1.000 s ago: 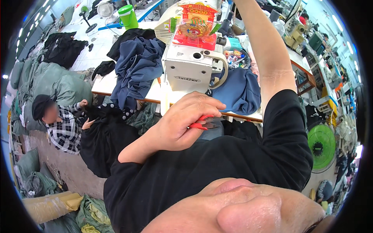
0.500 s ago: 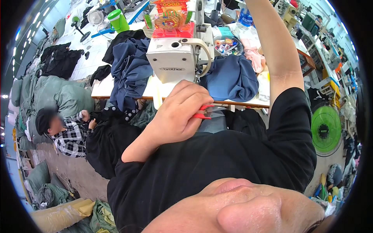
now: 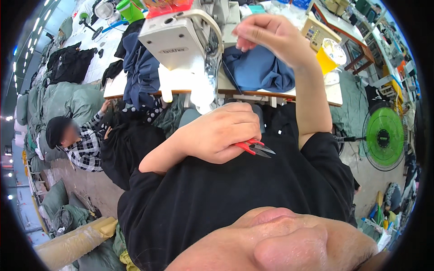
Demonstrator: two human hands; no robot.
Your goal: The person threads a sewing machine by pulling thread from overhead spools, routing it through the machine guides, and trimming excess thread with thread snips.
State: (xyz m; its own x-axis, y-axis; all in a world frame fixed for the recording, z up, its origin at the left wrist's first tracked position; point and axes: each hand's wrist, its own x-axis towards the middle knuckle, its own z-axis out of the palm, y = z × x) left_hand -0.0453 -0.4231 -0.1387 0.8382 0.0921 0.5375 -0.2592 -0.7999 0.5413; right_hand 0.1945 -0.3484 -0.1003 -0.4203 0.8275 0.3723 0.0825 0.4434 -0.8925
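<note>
Red-handled thread snips (image 3: 253, 147) sit in my left hand (image 3: 224, 133), whose fingers wrap round the handles. Their two blades point right, slightly apart, in front of my black shirt. My right hand (image 3: 275, 38) is raised beside the head of a white sewing machine (image 3: 176, 43), above the table. Its fingers are loosely bent and a little apart; I make out nothing in them. Below that hand, a blue garment (image 3: 260, 70) lies bunched at the table's near edge. More dark blue cloth (image 3: 141, 67) hangs over the edge left of the machine.
A yellow tub (image 3: 329, 58) stands at the table's right, near a beige control box (image 3: 318, 34). A green fan (image 3: 383, 137) is on the right. At left, a person in a plaid shirt (image 3: 88, 147) sits by black cloth and green bundles (image 3: 72, 108). A wrapped roll (image 3: 79, 241) lies lower left.
My right hand has come back from a far reach to beside the machine head. My left hand, with the snips, has moved right and closer to my body. The view has shifted.
</note>
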